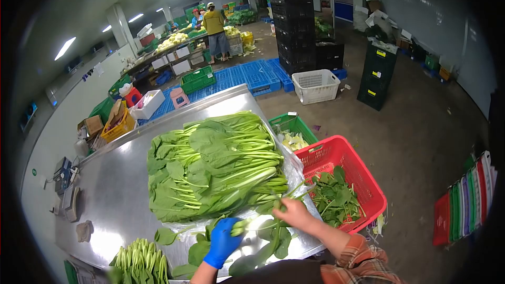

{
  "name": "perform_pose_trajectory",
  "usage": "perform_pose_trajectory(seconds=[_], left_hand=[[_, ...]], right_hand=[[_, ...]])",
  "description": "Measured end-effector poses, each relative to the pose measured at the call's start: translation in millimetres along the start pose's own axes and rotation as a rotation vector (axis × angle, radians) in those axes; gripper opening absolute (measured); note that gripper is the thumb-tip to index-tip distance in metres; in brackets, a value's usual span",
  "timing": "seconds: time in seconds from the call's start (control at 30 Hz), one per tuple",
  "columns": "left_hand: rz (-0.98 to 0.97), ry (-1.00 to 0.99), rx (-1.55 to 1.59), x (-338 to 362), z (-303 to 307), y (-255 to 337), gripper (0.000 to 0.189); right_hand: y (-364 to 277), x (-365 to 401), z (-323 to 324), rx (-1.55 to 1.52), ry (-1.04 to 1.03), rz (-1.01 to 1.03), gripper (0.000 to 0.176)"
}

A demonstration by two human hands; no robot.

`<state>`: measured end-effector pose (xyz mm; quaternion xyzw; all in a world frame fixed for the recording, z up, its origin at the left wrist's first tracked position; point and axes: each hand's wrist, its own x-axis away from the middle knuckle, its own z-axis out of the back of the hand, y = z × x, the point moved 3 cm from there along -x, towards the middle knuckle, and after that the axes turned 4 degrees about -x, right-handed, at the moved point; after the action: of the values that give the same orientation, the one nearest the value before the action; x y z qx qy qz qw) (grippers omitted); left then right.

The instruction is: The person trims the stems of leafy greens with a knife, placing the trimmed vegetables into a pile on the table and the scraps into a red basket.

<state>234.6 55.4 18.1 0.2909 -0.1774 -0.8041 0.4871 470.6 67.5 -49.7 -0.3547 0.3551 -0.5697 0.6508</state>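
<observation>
Your gloved left hand (223,239) is closed round a leafy green bunch (240,227), pale stalks toward your right hand (295,214). Right fingers curled, just beside the bunch; what they pinch, cannot tell. Right of that grip: red basket (344,150), loose leaves (334,197) inside. Beyond it, green crate (307,132) with pale scraps (293,141). Ahead of your left grip, a big pile of greens (215,163) on the steel table (113,179).

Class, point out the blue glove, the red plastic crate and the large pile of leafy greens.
Blue glove (223,240), head view: middle of the glove.
Red plastic crate (353,169), head view: bare inner wall.
Pile of leafy greens (215,164), head view: leaves near its middle.
</observation>
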Motion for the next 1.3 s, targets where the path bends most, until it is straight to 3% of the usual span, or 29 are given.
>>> perform_pose_trajectory(seconds=[0.07, 0.13, 0.17, 0.23, 0.33, 0.4, 0.5, 0.57, 0.7, 0.8, 0.87, 0.9, 0.93, 1.0, 1.03, 1.23, 1.3], left_hand=[[0.124, -0.026, 0.201, 9.9, 10.8, -18.5, 0.028], [0.301, -0.089, 0.321, 30.2, 3.5, -44.1, 0.035], [0.347, -0.109, 0.431, 35.1, 0.1, -49.1, 0.038], [0.276, -0.060, 0.465, 30.7, 10.6, -25.6, 0.039], [0.267, 0.065, 0.326, 39.3, 10.1, -29.5, 0.033], [0.297, 0.130, 0.139, 48.8, 6.0, -38.9, 0.031], [-0.060, 0.179, -0.035, 35.3, 13.8, -15.5, 0.034], [-0.231, 0.185, -0.079, 26.0, 13.5, 2.3, 0.050], [-0.330, 0.232, -0.087, 21.4, 11.1, 19.9, 0.073], [-0.281, 0.125, -0.118, 17.0, 11.5, 25.7, 0.063], [-0.176, 0.058, -0.010, 16.4, 10.7, 24.4, 0.050], [-0.112, 0.070, -0.027, 18.6, 5.8, 18.6, 0.035], [0.143, 0.061, 0.288, 25.4, -6.5, -2.9, 0.029], [0.544, 0.002, 0.833, 30.6, -12.6, -16.3, 0.020], [0.533, 0.007, 0.803, 30.2, -11.9, -15.6, 0.020], [0.525, -0.001, 0.724, 28.0, -6.8, -10.0, 0.023], [0.475, 0.130, 0.724, 28.1, 1.8, -6.9, 0.019]], right_hand=[[5.6, -28.2, 20.9, 0.209, 0.292, 0.052, 0.057], [19.9, -66.7, 33.8, 0.290, 0.500, 0.206, 0.060], [26.0, -86.0, 36.9, 0.353, 0.542, 0.169, 0.062], [38.1, -116.3, 38.4, 0.291, 0.529, -0.051, 0.048], [49.6, -130.6, 38.0, 0.059, 0.425, -0.020, 0.031], [17.1, -109.7, 36.0, 0.006, 0.463, 0.133, 0.026], [-36.1, -60.8, 23.9, 0.001, 0.351, 0.166, 0.024], [-62.8, -30.2, 17.8, 0.059, 0.295, 0.223, 0.025], [-105.2, 12.6, 18.0, -0.111, 0.038, 0.237, 0.028], [-111.4, 21.2, 16.5, -0.167, -0.128, 0.236, 0.027], [-99.1, 13.2, 11.3, -0.387, -0.239, -0.069, 0.026], [-92.0, 12.9, 7.8, -0.497, -0.290, -0.234, 0.025], [-92.6, 10.6, 5.4, -0.544, -0.240, -0.179, 0.027], [-92.2, 3.9, -5.4, -0.239, -0.120, 0.243, 0.024], [-93.8, 7.0, -12.0, -0.072, -0.089, 0.429, 0.024], [-86.4, 3.1, -36.6, 0.137, -0.158, 0.372, 0.026], [-65.0, -1.1, -43.1, 0.122, -0.177, 0.352, 0.028]])
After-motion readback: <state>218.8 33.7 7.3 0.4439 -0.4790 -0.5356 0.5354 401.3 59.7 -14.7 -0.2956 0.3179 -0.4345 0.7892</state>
